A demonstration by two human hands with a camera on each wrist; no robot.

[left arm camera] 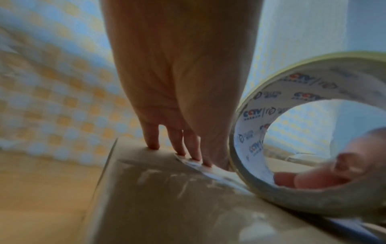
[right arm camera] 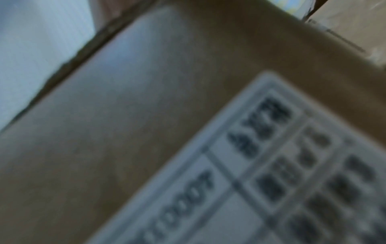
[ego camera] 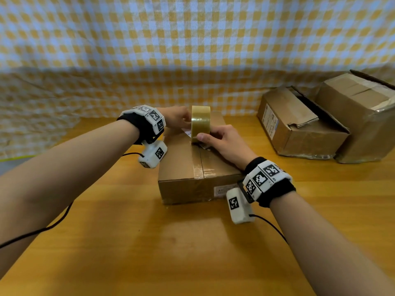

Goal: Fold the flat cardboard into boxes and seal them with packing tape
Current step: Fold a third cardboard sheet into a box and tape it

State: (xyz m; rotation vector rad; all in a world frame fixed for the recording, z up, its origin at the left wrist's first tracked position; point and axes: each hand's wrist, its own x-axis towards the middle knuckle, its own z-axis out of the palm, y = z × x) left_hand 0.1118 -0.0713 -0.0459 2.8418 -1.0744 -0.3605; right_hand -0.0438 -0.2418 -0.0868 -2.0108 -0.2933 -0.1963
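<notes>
**Taping the top seam of the centre box**

Standing on edge at the middle of the head view, the roll of packing tape [ego camera: 200, 124] is held on top of the cardboard box [ego camera: 192, 167], which rests on the wooden table [ego camera: 171, 253]. The roll is gripped by the right hand [ego camera: 224, 144]: the thumb is laid against the near face of the roll, and fingertips are seen curled inside the core at the lower right of the left wrist view. The left hand [ego camera: 178, 117] is placed on the far side of the roll, its fingers [left arm camera: 177, 145] held straight and slightly spread, their tips pressed down on the box top where a white strip, probably a label or the tape's free end, lies.

The coming move is judged to turn on one relation: the seam's long axis runs from the top of the frame towards the bottom, down the box's middle, and a strip of tape is already seen on its near part. The roll's wheel is lined up with that axis, the pressing hand being beyond it and the gripping hand on its near side. A pull along that line would lay tape on the seam, provided the far end is kept pinned.

Two more boxes [ego camera: 320, 124] are seen at the right of the frame, before a checked cloth [ego camera: 192, 39]. Only a blurred printed label [right arm camera: 271, 165] on brown cardboard is shown by the right wrist view.
</notes>
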